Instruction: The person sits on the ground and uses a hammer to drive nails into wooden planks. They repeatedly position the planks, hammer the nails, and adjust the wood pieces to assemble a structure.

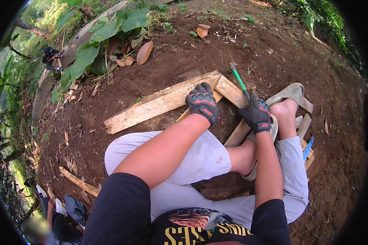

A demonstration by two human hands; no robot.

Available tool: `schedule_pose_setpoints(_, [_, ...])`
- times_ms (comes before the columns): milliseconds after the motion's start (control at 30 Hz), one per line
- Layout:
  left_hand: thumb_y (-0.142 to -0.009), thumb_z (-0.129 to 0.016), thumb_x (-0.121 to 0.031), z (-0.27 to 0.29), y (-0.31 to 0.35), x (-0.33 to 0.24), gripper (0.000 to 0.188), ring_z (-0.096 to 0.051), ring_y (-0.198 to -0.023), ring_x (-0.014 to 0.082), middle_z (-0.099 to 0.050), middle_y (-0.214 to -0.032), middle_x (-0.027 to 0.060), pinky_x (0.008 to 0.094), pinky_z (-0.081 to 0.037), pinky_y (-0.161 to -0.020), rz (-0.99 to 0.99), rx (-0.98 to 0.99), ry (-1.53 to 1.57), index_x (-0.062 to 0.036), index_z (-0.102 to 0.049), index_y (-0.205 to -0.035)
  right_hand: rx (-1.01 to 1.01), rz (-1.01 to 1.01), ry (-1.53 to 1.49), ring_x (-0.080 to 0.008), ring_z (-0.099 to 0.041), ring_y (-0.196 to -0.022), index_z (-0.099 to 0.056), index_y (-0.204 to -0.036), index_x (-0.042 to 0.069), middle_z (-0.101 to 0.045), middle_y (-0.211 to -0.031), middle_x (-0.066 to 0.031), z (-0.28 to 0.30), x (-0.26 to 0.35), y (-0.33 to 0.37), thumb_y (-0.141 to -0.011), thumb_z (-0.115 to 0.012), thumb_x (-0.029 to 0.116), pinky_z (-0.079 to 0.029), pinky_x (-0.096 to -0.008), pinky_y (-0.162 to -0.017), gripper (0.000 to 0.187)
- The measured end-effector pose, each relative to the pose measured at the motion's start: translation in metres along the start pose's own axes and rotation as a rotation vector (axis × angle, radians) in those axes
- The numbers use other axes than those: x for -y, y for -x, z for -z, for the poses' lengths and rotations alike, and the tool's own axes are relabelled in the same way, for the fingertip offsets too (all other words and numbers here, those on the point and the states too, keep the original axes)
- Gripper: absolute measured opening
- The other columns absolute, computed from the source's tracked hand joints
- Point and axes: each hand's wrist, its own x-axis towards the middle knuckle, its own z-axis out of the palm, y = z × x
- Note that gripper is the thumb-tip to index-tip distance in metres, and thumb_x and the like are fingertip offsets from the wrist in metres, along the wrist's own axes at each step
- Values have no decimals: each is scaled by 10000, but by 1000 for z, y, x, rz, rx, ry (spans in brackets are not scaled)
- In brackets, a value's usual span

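My left hand (pixel 202 104), in a black glove with red trim, is closed over a pale wooden plank (pixel 147 107) on the soil. The plank's right end meets a shorter board (pixel 232 90) at an angle, and a thin strip of wood (pixel 217 96) passes beneath the joint. In my right hand (pixel 255 113), gloved alike, is a hammer (pixel 239 79) with a green handle. Its head points away from me, just beyond the shorter board. The fingers of my left hand are partly hidden by the glove's back.
My sandalled feet (pixel 288 94) rest right of the boards, beside wood offcuts (pixel 303 125) and a blue object (pixel 308 148). A stick (pixel 79 181) lies on the left. Leafy plants (pixel 120 24) grow at the far left. Another person (pixel 61 224) is at the lower left.
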Motion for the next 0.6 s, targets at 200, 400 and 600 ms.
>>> schedule_pose_setpoints(200, [-900, -760, -364, -5, 4, 3, 778, -695, -1193, 326, -595, -1343, 181, 521, -612, -847, -9, 49, -7, 22, -430, -1490, -134, 21, -215, -435, -751, -1032, -669, -1255, 13, -763, -1095, -248, 7, 5, 24, -907, -737, 384, -592, -521, -915, 513])
schedule_pose_setpoints(400, [-956, -645, -266, -3, 9, 1, 492, -748, -1144, 320, -737, -1225, 187, 459, -581, -916, -84, 48, 16, 25, -544, -1341, -396, 213, -407, -446, -726, -965, -663, -1286, 9, -734, -1053, -276, -14, 6, 87, -1100, -566, 327, -562, -541, -843, 381])
schedule_pose_setpoints(600, [-965, -628, -260, -9, 7, 1, 558, -770, -1095, 328, -752, -1212, 185, 472, -577, -906, -53, 76, 46, 64, -510, -1403, -34, -7, -410, -447, -704, -1015, -669, -1292, -5, -715, -1099, -279, 16, 39, 118, -1139, -485, 253, -543, -540, -840, 351])
